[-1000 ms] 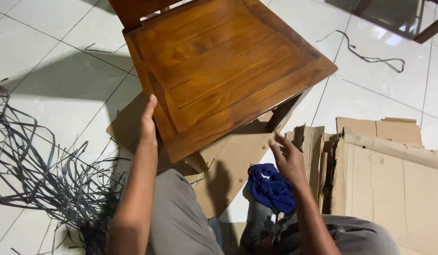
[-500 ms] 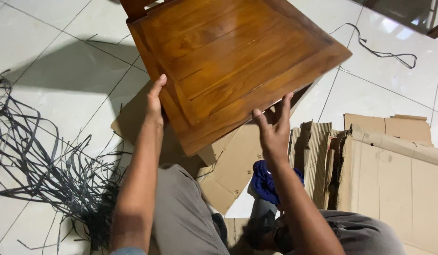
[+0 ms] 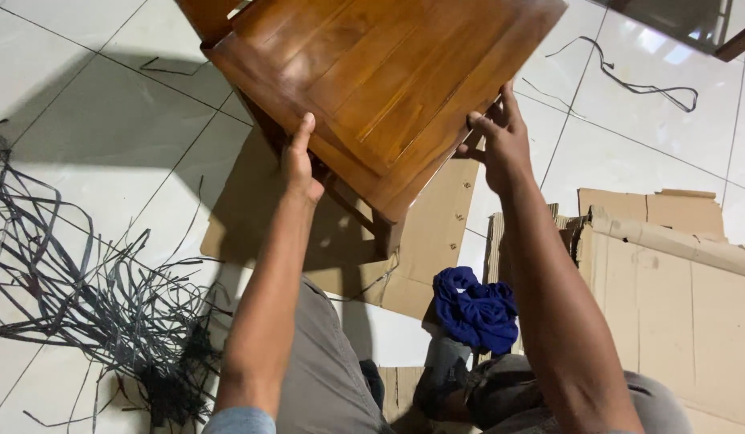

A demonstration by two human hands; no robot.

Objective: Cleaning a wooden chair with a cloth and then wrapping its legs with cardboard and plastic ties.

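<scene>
Head view: glossy brown wooden chair seat (image 3: pixel 388 72) in upper centre of frame, tilted, gripped on both sides. Left hand (image 3: pixel 300 161) clamped on left edge, thumb up along the rim; right hand (image 3: pixel 501 137) closed on right edge, fingers spread. Flat brown cardboard sheets (image 3: pixel 437 233) below, blue crumpled cloth (image 3: pixel 477 309) at lower centre, tangle of black plastic straps (image 3: pixel 91 297) at left on white tiled floor (image 3: pixel 91 112). Unpacking apparently done; chair not yet set down level.

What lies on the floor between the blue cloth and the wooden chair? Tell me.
In the head view, flat brown cardboard lies between the blue cloth and the wooden chair, which both hands, left and right, grip by its seat edges.
</scene>
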